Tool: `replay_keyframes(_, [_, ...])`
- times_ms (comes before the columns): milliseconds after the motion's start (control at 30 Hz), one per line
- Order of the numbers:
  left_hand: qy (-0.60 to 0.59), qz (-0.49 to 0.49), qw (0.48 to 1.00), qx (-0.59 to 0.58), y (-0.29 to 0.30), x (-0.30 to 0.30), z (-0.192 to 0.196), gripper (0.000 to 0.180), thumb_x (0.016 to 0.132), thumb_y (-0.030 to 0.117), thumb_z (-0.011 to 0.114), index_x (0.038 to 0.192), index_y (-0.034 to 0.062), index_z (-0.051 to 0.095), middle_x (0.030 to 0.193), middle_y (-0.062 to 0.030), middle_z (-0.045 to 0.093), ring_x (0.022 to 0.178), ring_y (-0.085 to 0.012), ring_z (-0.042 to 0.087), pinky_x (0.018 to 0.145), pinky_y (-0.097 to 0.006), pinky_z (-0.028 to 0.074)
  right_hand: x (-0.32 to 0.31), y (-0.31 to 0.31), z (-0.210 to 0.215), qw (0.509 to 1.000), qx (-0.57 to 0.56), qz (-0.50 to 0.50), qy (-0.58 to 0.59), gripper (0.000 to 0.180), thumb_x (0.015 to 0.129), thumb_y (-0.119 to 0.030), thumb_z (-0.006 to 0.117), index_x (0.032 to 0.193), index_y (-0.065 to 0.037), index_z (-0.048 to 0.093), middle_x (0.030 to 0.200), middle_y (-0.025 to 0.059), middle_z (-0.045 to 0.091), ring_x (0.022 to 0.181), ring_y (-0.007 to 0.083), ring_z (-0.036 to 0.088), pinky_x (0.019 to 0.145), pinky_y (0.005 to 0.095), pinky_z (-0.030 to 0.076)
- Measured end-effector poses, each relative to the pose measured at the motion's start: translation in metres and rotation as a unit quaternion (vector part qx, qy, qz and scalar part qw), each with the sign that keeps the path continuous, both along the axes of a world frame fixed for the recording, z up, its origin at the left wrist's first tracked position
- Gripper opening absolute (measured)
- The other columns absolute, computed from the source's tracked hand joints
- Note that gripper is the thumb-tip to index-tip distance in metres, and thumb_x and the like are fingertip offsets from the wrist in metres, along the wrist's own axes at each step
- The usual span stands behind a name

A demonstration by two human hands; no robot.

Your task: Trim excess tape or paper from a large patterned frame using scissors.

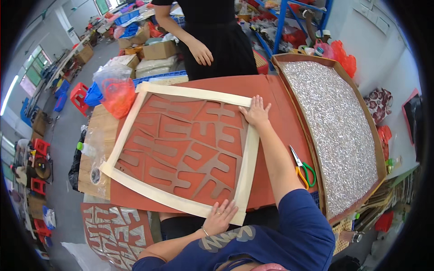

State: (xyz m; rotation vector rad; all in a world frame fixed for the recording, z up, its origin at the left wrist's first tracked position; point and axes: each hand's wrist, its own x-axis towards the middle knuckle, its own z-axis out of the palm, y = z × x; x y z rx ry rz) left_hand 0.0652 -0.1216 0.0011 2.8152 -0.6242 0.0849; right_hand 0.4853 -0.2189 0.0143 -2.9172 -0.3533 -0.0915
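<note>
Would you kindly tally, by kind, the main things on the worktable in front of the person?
Cream square frame: 1
Red-brown sheet with cut-out shapes: 1
Scissors: 1
Cardboard tray of silvery glitter: 1
Hands pressing on the frame: 2, left hand and right hand
Total: 6

1. A large square frame (pixel 246 167) of cream-coloured strips is laid flat on the red-brown surface (pixel 275 117), turned slightly so one corner points toward the lower left.
2. Red-brown cut-out shapes (pixel 181 149), like parts of a large character, are enclosed within it.
3. The frame's far right corner and near edge are pressed flat under hands.
</note>
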Motion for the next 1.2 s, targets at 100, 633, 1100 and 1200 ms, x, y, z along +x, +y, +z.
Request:
replay_keyframes(100, [-0.013,0.014,1.000,0.008,-0.001,-0.005,0.001,0.062,0.072,0.018,0.053,0.133,0.0110,0.045,0.142,-0.0094,0.037,0.135,-0.0263,0.029,0.111,-0.047,0.010,0.005,-0.008,0.001,0.999,-0.015,-0.012,0.032,0.094,0.083,-0.070,0.030,0.142,0.002,0.015,0.151,0.0149,0.012,0.140,0.0265,0.007,0.110,0.0555,0.002])
replay_keyframes(633, [0.002,0.000,1.000,0.006,0.008,-0.008,-0.005,0.066,0.077,0.022,0.053,0.139,0.0124,0.034,0.148,-0.0083,0.025,0.139,-0.0244,0.018,0.111,-0.045,0.003,0.032,0.076,0.099,0.992,-0.019,0.113,-0.046,0.054,0.087,-0.035,0.051,0.136,-0.016,0.038,0.099,0.0196,0.064,0.091,0.0347,0.063,0.079,0.0480,0.048])
replay_keyframes(1100, [-0.280,-0.119,0.906,-0.295,0.100,0.022,0.191,0.027,0.083,0.005,0.050,0.108,-0.0029,0.058,0.113,-0.0133,0.060,0.102,-0.0239,0.058,0.091,-0.030,0.045,-0.048,-0.014,-0.005,1.000,-0.001,-0.013,0.018,0.085,0.088,-0.062,0.030,0.143,0.000,0.015,0.150,0.0161,0.012,0.140,0.0284,0.007,0.109,0.0577,0.004])
replay_keyframes(1200, [-0.307,-0.291,0.836,-0.349,0.084,0.024,0.190,0.028,0.084,0.005,0.050,0.111,-0.0013,0.057,0.115,-0.0116,0.059,0.106,-0.0222,0.055,0.094,-0.031,0.042,-0.051,-0.006,0.006,0.999,-0.010,-0.019,0.034,0.085,0.088,-0.062,0.030,0.143,0.000,0.015,0.150,0.0149,0.013,0.140,0.0284,0.007,0.109,0.0581,0.004])
